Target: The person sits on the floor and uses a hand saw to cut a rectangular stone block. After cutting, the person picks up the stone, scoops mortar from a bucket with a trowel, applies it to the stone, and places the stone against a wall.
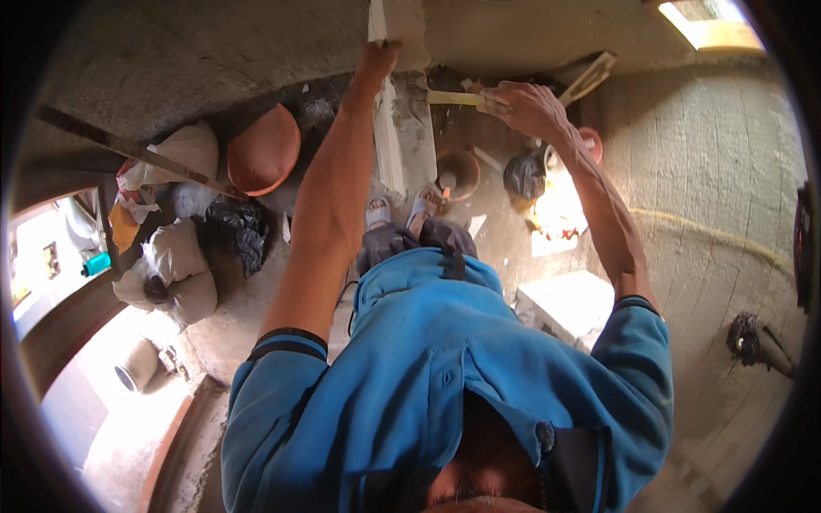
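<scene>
A long white-smeared strip, likely a wooden batten, stands upright along the edge of a grey plastered column. Near its upper part, my left hand is closed around the strip, arm stretched far forward. My right hand grips the yellowish handle of a hammer, which lies nearly level and points left toward the column. The hammer's head is blurred against the column face, so whether it touches cannot be told. My feet, in light sandals, are at the column's foot.
Left of the column are an orange basin, a black plastic bag, white sacks and a slanting bar. Right of it stand a brown bucket, a dark bag and a white block. A pale cord runs along the right wall.
</scene>
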{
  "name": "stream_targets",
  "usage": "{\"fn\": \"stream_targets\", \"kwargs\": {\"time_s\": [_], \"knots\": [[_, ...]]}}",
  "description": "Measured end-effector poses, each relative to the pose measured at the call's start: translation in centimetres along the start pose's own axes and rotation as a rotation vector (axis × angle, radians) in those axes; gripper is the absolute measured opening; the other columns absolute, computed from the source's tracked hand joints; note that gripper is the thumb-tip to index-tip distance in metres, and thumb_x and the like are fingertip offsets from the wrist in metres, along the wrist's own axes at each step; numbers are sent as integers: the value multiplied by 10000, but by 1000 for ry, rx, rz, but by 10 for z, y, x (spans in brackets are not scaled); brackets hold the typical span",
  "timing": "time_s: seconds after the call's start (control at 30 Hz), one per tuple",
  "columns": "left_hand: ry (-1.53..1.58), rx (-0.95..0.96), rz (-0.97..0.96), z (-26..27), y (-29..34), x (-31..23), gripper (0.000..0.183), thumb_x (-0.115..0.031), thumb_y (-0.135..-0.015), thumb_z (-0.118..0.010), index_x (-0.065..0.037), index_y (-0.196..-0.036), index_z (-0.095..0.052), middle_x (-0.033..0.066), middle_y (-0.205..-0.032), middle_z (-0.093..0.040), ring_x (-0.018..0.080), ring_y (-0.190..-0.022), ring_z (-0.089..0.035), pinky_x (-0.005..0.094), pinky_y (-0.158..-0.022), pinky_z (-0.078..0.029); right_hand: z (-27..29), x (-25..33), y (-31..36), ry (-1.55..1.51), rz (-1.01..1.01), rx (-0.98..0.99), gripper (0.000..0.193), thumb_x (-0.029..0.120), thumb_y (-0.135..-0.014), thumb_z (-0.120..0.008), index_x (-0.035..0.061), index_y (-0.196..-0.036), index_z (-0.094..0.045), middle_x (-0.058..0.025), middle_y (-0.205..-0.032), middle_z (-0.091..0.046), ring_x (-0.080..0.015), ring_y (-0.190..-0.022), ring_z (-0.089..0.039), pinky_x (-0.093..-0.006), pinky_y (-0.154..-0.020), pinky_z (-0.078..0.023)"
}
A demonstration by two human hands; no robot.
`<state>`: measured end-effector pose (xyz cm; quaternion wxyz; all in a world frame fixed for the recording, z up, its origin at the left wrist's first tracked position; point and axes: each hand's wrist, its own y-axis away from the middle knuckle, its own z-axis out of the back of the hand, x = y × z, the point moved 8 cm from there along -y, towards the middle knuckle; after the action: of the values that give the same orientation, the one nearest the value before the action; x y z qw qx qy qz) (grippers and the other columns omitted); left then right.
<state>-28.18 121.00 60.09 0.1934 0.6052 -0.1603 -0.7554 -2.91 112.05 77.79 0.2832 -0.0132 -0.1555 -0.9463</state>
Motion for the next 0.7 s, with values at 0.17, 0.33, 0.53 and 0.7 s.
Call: {"fn": "stream_targets", "kwargs": {"time_s": [0.17, 0.33, 0.53, 0.7], "knots": [[156, -49, 54, -15, 16, 0, 784, -539, -996, -602, -54, -1563, -363, 225, -1463, -506, 416, -1246, -565, 656, -921, -514, -60, -15, 85, -518, -214, -229, 401, 422, -971, -668, 72, -1151, -740, -146, -1027, -745, -329, -941, -718, -399, -790, -537], [277, -7, 84, -19, 31, -9, 959, -657, -952, -579, -76, -1627, -223, 197, -1680, -182, 367, -1545, -195, 557, -1207, -267, -190, -34, 179, -1257, -694, -382, 511, 510, -1035, -581, 23, -1086, -730, 55, -703, -473, -50, -609, -426, -256, -522, -329], [413, 26, -1, -30, 22, 4, 854, -630, -1002, -485, -110, -1622, -216, 142, -1681, -193, 307, -1557, -184, 488, -1233, -200, -295, -41, 263, -1863, -1133, -372, 497, 587, -1024, -524, 104, -925, -585, 59, -642, -429, -64, -448, -387, -250, -399, -295], [311, -418, -322, -18, 95, -17, 608, -477, -1097, -373, -59, -1539, -366, 135, -1597, -378, 285, -1514, -313, 410, -1222, -249, -433, -89, 331, -2111, -1525, -335, 347, 434, -1054, -495, 109, -953, -561, 19, -615, -439, -118, -430, -370, -287, -402, -303]]}}
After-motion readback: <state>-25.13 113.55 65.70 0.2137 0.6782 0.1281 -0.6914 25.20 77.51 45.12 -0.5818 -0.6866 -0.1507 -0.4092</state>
